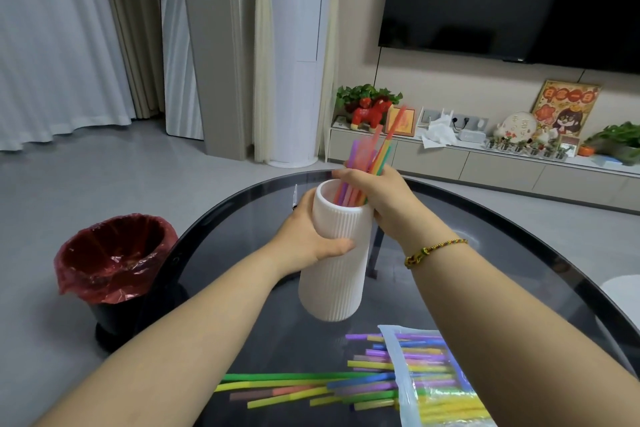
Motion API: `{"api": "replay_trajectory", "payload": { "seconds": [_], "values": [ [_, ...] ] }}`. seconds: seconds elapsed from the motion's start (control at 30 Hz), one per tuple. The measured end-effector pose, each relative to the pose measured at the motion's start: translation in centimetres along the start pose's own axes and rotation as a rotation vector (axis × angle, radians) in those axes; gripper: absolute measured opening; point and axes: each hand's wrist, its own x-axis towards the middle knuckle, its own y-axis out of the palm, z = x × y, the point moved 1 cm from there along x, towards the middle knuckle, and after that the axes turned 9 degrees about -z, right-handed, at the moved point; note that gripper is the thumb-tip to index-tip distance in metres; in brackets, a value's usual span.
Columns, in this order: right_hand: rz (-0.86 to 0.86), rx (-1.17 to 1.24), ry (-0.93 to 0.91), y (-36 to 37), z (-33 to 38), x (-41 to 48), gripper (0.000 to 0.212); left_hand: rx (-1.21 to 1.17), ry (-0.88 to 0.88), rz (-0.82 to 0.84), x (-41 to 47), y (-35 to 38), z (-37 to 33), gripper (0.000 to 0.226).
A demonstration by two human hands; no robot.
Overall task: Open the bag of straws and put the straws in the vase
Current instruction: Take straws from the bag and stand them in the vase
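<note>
A tall white ribbed vase (334, 274) stands on the dark glass table (485, 253), tilted a little toward me. My left hand (308, 236) is wrapped around its upper left side. My right hand (377, 198) grips a bunch of coloured straws (374, 152) at the vase's mouth; their lower ends are inside the vase and their tops stick up, blurred. The clear straw bag (436, 388) lies open near the table's front edge, partly under my right forearm. Several loose straws (294, 388) spill out of it to the left.
A black bin with a red liner (114, 260) stands on the floor left of the table. Beyond the table are a low TV cabinet (485, 163) with ornaments and plants, a wall TV and curtains. A small clear scrap (295, 196) lies at the table's far edge.
</note>
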Motion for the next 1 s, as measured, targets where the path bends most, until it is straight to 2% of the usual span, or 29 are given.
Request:
{"api": "replay_trajectory", "payload": {
  "seconds": [0.23,0.37,0.47,0.57,0.63,0.73,0.8,0.87,1.0],
  "values": [
    [0.011,-0.035,-0.030,-0.3,-0.5,-0.7,0.011,0.010,-0.002,0.010,-0.2,0.0,0.0,0.073],
    [-0.053,-0.053,-0.011,-1.4,-0.6,-1.7,0.050,0.045,-0.061,0.018,-1.5,-0.5,0.6,0.086],
    [-0.158,-0.072,-0.007,-3.1,-1.4,-3.6,0.059,0.092,-0.126,-0.057,-4.2,-1.0,1.7,0.081],
    [-0.286,-0.192,-0.029,-4.7,-4.1,-6.9,0.055,0.212,-0.074,-0.124,-8.1,-0.9,3.1,0.058],
    [-0.303,-0.290,-0.025,-5.5,-6.9,-9.4,0.049,0.350,-0.012,-0.043,-10.6,-0.2,4.0,0.048],
    [-0.278,-0.617,-0.002,-6.1,-10.8,-13.0,0.040,0.523,-0.013,0.197,-13.5,1.7,4.7,0.056],
    [-0.287,-0.853,-0.036,-6.5,-12.7,-14.7,0.035,0.606,-0.006,0.289,-14.5,3.0,4.6,0.062],
    [-0.279,-0.986,-0.095,-6.8,-14.0,-15.9,0.033,0.704,0.019,0.318,-15.2,4.4,4.4,0.064],
    [-0.264,-1.011,-0.177,-7.0,-14.5,-16.3,0.032,0.891,0.083,0.258,-14.9,6.8,3.2,0.058]
  ]
}}
